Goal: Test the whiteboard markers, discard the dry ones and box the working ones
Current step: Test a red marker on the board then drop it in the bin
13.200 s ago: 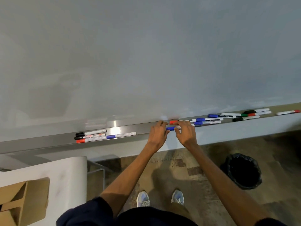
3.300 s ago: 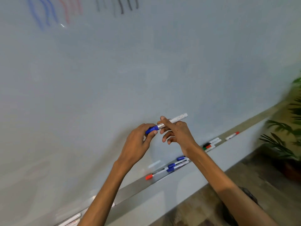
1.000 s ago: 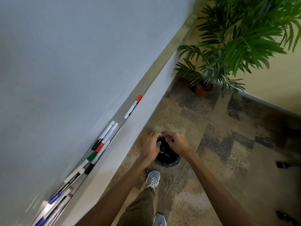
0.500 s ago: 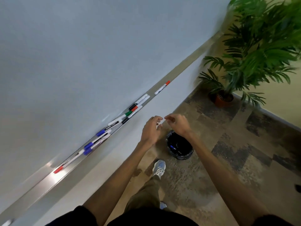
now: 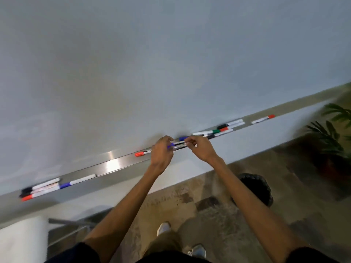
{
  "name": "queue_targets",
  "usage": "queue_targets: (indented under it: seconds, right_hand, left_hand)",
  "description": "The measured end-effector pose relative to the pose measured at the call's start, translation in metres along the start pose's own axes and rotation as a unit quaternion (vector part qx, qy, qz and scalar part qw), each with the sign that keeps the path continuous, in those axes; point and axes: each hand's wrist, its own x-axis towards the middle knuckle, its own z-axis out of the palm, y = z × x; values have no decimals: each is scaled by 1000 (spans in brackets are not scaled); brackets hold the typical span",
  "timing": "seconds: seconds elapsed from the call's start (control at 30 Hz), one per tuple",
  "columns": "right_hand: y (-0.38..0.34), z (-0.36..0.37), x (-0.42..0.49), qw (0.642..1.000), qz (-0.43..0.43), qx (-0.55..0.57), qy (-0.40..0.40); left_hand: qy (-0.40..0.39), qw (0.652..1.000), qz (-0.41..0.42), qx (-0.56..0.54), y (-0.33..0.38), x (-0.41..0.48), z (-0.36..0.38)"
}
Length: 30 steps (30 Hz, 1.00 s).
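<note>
Potted plant (image 5: 330, 143) far rt by wall; patchy carpet (image 5: 209, 215); white table (image 5: 20, 242) btm left

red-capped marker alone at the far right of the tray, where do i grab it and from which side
Pinch the red-capped marker across its white barrel near the middle, coming from above and in front. It lies flat along the tray, with the whiteboard right behind it and no other marker touching, so there is likely room.

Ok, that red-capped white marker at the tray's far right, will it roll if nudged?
Likely: the red-capped white marker looks slim and round, so it may roll on the silver metal tray. Straight barrel suggests stiff, light.
</note>
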Motion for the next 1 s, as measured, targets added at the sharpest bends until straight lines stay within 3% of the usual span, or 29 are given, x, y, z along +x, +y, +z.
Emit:
queue_targets:
  seconds: [0.17, 0.4, 1.0]
  right_hand:
    - [-36, 49, 26, 998, -22, 12, -56]
    - [-62, 112, 52, 991, -59, -34, -115]
    - [-65, 180, 50, 975, -111, -169, -91]
  left_hand:
    - [-13, 988, -1, 152, -61, 4, -39]
    - [-83, 972, -7, 218, -118, 12, -53]
    - [-38, 984, 54, 163, -170, -4, -45]
